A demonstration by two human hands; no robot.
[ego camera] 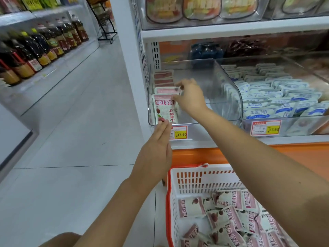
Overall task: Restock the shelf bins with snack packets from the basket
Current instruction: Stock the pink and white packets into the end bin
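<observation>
Head camera: your right hand [189,98] seems to pinch a snack packet [163,90] upright in the clear bin [226,90]; your left hand [156,152], fingers straight, touches the bin's front. More packets [229,216] lie in the basket [187,169].

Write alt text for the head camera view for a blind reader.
A person's right hand pinches a pink-and-white snack packet standing in a clear plastic shelf bin, while the flat left hand touches its front. Below, an orange-and-white plastic basket holds more packets.
</observation>
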